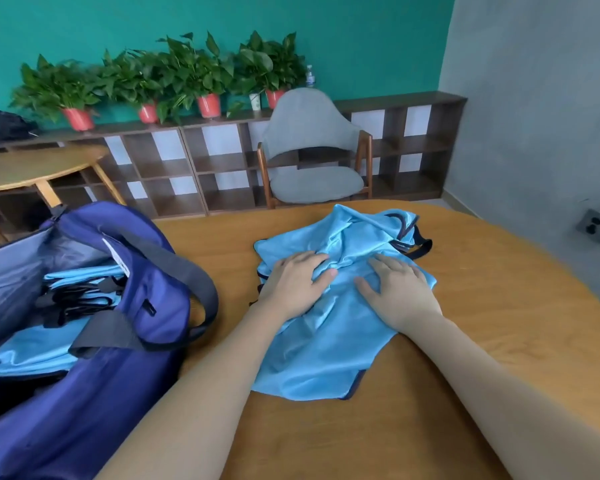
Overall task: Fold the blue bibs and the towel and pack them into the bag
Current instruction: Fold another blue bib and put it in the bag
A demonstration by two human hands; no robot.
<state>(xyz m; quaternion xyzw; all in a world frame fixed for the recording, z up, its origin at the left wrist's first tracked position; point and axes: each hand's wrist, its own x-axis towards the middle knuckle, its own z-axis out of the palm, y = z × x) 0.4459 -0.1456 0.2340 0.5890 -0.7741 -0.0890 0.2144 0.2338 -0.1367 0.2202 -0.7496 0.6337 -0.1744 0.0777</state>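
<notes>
A light blue bib point(326, 355) with dark trim lies crumpled on the wooden table point(482, 341), a second blue layer bunched at its far end. My left hand point(293, 284) rests on the bib's left part, its fingers curled into a fold of the cloth. My right hand point(400, 289) lies flat on the bib just to the right, fingers straight. The purple bag point(118, 358) stands open at the left of the table, with several folded blue bibs point(49, 344) and black straps inside. No towel is visible.
A grey chair point(314, 150) stands behind the table's far edge. Dark cube shelves point(187, 168) with potted plants point(174, 77) line the teal wall. A second wooden table point(35, 168) is at far left. A grey wall closes the right side.
</notes>
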